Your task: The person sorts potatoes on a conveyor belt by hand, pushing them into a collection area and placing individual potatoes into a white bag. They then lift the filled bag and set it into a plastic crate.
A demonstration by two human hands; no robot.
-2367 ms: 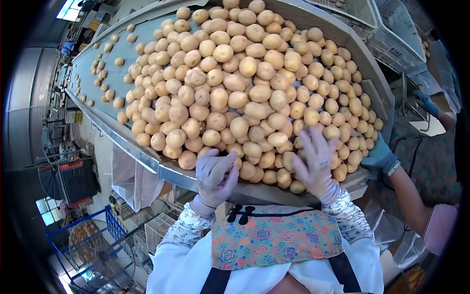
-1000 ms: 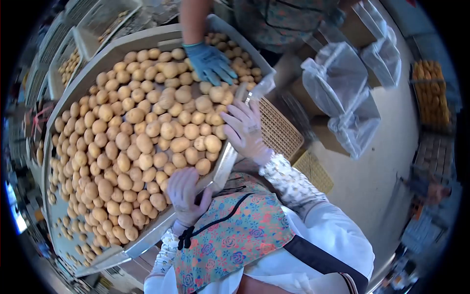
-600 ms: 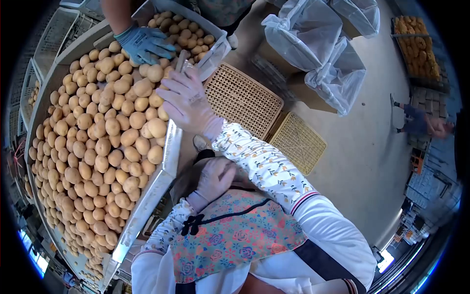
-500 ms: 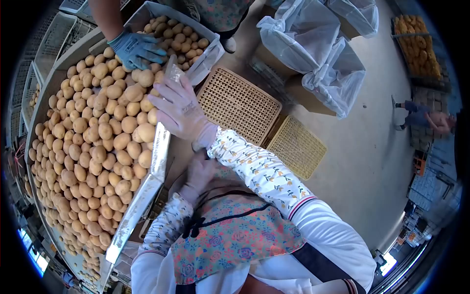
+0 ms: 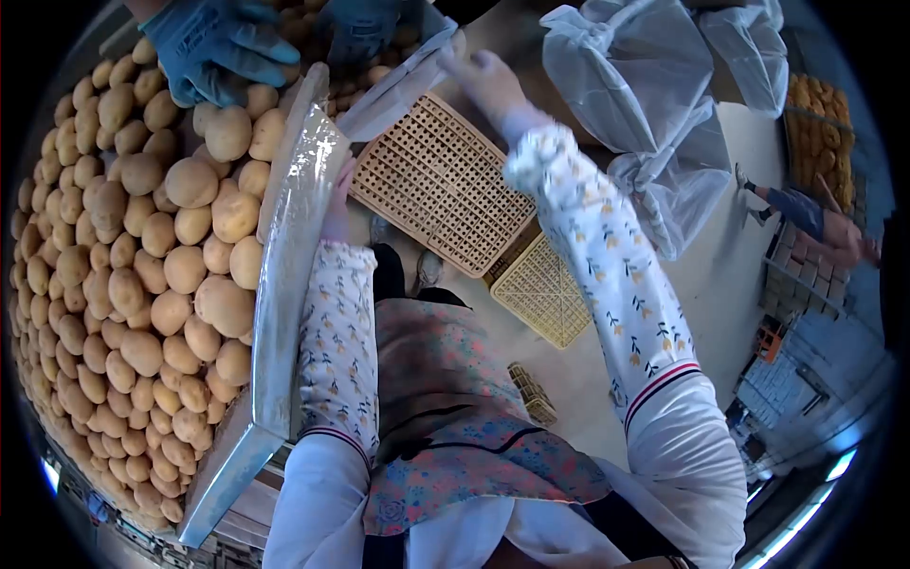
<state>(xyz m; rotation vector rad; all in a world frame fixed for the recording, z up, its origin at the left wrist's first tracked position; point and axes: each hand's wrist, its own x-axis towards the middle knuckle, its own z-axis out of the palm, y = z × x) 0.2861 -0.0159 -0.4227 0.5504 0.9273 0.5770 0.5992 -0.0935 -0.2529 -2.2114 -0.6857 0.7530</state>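
My right hand (image 5: pixel 488 87) reaches to the outer corner of a grey crate (image 5: pixel 403 93), its fingers closed around the rim and slightly blurred. My left hand (image 5: pixel 337 207) is low beside the metal edge (image 5: pixel 289 218) of the sorting table, near the crate's closer end; its fingers are mostly hidden. Many potatoes (image 5: pixel 192 182) cover the table to the left of the edge. Smaller potatoes show inside the crate. A co-worker's blue-gloved hand (image 5: pixel 218 52) lies on the potatoes, and the other blue glove (image 5: pixel 358 27) is over the crate.
A tan perforated crate (image 5: pixel 441 185) stands on the floor below my hands, beside a yellow one (image 5: pixel 540 289). Boxes with clear plastic liners (image 5: pixel 616 76) stand at the upper right. Farther right are another person (image 5: pixel 820 223) and a stack of orange-yellow goods (image 5: pixel 820 133).
My right hand has left the table edge and moved right to the crate's corner. My left hand has moved up beside the edge. The view has shifted closer to the table.
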